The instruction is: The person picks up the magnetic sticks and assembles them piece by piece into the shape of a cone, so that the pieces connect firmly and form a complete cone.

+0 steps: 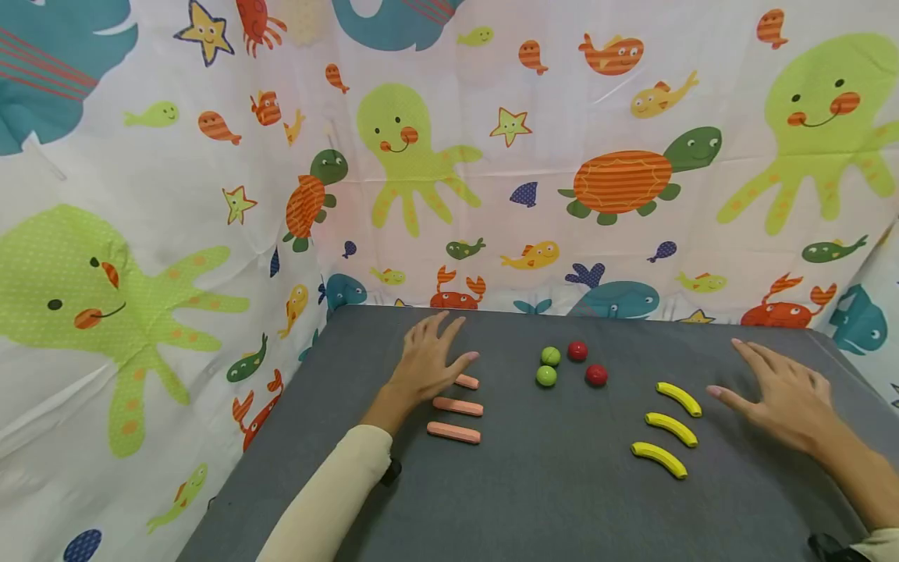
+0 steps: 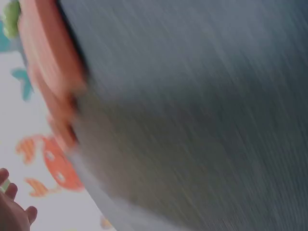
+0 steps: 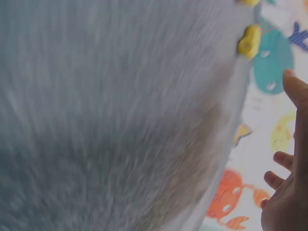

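My left hand [image 1: 425, 361] hovers with spread fingers by the far end of a column of three pink sausage-like sticks [image 1: 453, 432], partly covering the farthest one. In the left wrist view those pink sticks [image 2: 53, 53] run along the upper left, and some fingertips of the left hand [image 2: 12, 207] show low in the corner. To the right, my right hand [image 1: 790, 398] is held with fingers extended, just right of three yellow toy bananas [image 1: 670, 429]. The right wrist view has a yellow banana [image 3: 249, 42] near the table's far edge and the right hand [image 3: 288, 192] at the side. Neither hand holds anything.
Between the hands lie two green balls [image 1: 546, 376] and two red balls [image 1: 596, 375] on the dark grey table [image 1: 548, 492]. A white curtain [image 1: 492, 257] printed with sea animals hangs along the table's back and left side.
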Demonstrator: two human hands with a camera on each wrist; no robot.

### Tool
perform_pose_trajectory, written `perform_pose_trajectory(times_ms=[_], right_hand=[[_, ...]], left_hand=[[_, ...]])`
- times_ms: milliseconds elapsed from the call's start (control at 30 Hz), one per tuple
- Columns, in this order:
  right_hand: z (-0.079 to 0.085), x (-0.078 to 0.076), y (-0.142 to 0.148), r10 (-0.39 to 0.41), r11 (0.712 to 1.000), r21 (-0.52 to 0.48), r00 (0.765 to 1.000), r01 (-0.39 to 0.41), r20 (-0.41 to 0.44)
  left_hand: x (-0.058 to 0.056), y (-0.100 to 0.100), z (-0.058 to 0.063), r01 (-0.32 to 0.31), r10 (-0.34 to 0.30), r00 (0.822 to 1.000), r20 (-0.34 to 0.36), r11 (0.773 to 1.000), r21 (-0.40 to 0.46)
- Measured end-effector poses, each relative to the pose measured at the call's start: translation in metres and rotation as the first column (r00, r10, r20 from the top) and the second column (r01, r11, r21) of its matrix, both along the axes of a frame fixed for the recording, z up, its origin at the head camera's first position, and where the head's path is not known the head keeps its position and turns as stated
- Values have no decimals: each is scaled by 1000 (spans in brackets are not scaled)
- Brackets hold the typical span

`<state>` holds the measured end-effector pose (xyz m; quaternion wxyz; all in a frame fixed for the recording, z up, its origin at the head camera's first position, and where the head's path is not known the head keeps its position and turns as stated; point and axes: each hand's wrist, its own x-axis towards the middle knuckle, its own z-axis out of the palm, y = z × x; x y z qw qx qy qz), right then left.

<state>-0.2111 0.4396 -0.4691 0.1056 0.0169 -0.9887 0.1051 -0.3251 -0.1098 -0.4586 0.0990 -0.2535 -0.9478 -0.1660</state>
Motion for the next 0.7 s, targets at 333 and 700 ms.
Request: perform_pose_trajectory(times_ms=[333, 700], right_hand=[[17, 27, -53, 103, 988, -117, 995, -102, -1], [13, 53, -94, 218, 936, -296, 974, -192, 56]], left_hand=[[31, 66, 6, 119, -181, 974, 134, 919, 376], [46, 116, -2, 27, -219, 933, 286, 834, 552]])
